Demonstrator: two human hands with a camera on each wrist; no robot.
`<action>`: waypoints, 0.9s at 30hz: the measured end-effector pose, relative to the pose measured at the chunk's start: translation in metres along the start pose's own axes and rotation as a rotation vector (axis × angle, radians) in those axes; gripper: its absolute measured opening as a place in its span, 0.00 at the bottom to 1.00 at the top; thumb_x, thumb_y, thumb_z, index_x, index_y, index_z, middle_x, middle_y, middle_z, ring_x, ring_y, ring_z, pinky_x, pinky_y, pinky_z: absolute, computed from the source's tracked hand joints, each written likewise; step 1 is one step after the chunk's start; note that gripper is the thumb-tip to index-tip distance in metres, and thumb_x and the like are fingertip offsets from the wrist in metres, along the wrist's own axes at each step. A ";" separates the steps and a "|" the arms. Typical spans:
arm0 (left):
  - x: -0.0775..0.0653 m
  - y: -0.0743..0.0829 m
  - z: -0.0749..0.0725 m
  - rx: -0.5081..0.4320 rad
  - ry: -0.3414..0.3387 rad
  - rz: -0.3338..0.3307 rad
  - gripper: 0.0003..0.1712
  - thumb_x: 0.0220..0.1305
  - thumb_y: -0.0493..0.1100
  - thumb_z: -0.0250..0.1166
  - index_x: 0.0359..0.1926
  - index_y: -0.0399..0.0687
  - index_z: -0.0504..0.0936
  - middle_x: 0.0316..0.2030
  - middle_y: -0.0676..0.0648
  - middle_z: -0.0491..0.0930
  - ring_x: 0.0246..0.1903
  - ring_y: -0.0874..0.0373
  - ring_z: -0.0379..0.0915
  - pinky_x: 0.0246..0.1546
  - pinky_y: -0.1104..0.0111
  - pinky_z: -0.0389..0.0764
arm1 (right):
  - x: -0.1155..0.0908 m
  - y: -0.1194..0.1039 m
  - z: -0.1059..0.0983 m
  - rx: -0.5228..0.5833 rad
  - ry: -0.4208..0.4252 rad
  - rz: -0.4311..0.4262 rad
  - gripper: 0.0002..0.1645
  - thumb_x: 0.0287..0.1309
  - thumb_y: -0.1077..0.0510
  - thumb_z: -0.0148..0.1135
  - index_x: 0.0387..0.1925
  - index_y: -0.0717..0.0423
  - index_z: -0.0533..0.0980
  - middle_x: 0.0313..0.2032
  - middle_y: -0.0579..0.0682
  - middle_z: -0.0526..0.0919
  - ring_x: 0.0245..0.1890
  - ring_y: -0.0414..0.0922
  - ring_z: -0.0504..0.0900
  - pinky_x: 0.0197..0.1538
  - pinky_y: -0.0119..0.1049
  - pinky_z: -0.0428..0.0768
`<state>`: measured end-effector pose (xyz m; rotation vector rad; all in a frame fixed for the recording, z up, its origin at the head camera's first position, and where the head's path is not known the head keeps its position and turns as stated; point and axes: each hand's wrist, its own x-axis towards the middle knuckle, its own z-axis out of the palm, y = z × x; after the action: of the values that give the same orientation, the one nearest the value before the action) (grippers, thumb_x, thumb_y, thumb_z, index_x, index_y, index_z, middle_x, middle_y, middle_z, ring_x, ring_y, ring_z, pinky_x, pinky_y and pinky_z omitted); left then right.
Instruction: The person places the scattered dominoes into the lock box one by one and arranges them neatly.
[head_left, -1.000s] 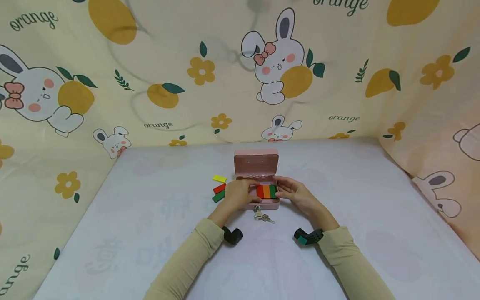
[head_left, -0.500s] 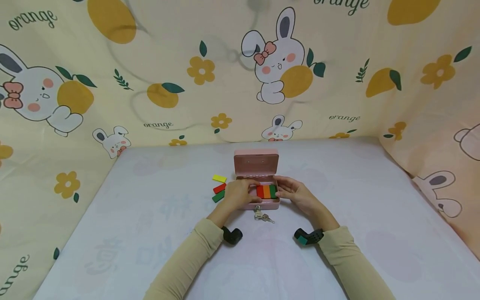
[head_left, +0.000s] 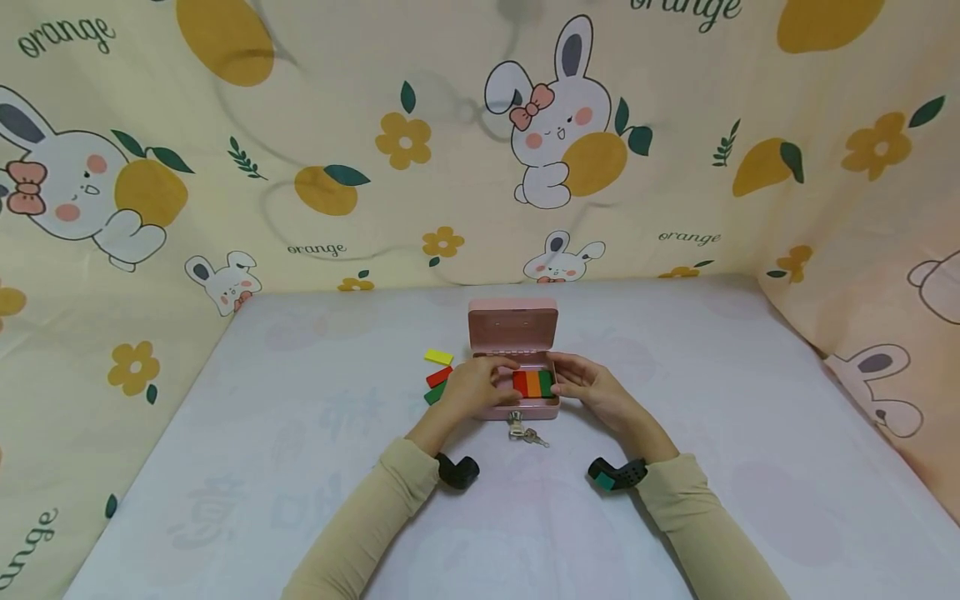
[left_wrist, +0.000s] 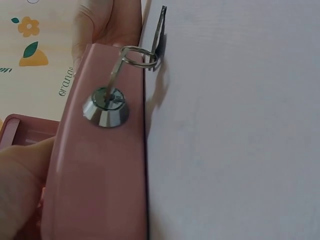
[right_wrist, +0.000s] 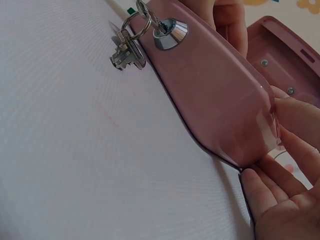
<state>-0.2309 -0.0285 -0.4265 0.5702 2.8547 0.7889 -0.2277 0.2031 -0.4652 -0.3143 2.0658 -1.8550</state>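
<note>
A pink metal cash box [head_left: 536,412] stands with its lid [head_left: 513,327] raised. Inside, red [head_left: 519,383], orange [head_left: 533,383] and green blocks [head_left: 546,383] lie side by side at the right. My left hand [head_left: 471,387] reaches over the box's left part, thumb and fingers apart beside the red block; its palm hides that end of the box. My right hand [head_left: 592,387] rests against the right wall, fingers touching the side and rim [right_wrist: 280,120]. On the front face, a key sits in the lock [left_wrist: 107,107], with a ring [left_wrist: 137,56] and another key [right_wrist: 127,54] hanging from it.
Yellow [head_left: 438,357], red [head_left: 438,377] and green blocks [head_left: 433,394] lie on the white-covered table [head_left: 360,483] left of the box, the green one partly behind my left hand. A rabbit-and-orange patterned cloth [head_left: 450,183] hangs behind and along both sides.
My left hand and forearm have shifted slightly left, covering more of the loose green block. My right hand, the box and the blocks inside stay put.
</note>
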 end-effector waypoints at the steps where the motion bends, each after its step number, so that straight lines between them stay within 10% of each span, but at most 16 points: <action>1: 0.000 -0.001 0.000 -0.014 -0.001 0.004 0.27 0.52 0.55 0.73 0.54 0.58 0.81 0.48 0.46 0.84 0.32 0.56 0.69 0.29 0.71 0.64 | 0.000 0.000 0.000 0.001 0.000 0.000 0.38 0.62 0.61 0.61 0.70 0.63 0.58 0.72 0.64 0.57 0.73 0.60 0.56 0.56 0.16 0.72; 6: -0.002 -0.006 -0.002 -0.121 -0.003 0.044 0.25 0.54 0.52 0.72 0.53 0.55 0.82 0.50 0.46 0.83 0.38 0.55 0.71 0.35 0.69 0.68 | 0.000 0.000 0.000 -0.009 -0.008 -0.012 0.38 0.63 0.60 0.60 0.70 0.63 0.58 0.72 0.64 0.57 0.73 0.61 0.56 0.57 0.17 0.72; 14: -0.007 -0.018 -0.006 -0.269 0.004 0.147 0.20 0.56 0.43 0.71 0.51 0.45 0.82 0.20 0.52 0.59 0.25 0.61 0.58 0.29 0.75 0.60 | 0.001 0.000 0.000 -0.006 0.003 0.004 0.37 0.63 0.62 0.60 0.70 0.63 0.59 0.72 0.63 0.58 0.74 0.59 0.56 0.58 0.19 0.71; 27: -0.016 -0.026 -0.015 -0.312 0.024 0.172 0.18 0.58 0.40 0.69 0.51 0.43 0.82 0.18 0.53 0.58 0.22 0.62 0.57 0.25 0.76 0.58 | 0.000 -0.001 0.001 0.018 0.021 0.025 0.38 0.61 0.61 0.62 0.70 0.62 0.59 0.72 0.61 0.59 0.74 0.59 0.57 0.59 0.20 0.72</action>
<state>-0.2274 -0.0621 -0.4269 0.7690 2.6489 1.2465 -0.2275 0.2017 -0.4642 -0.2645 2.0558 -1.8687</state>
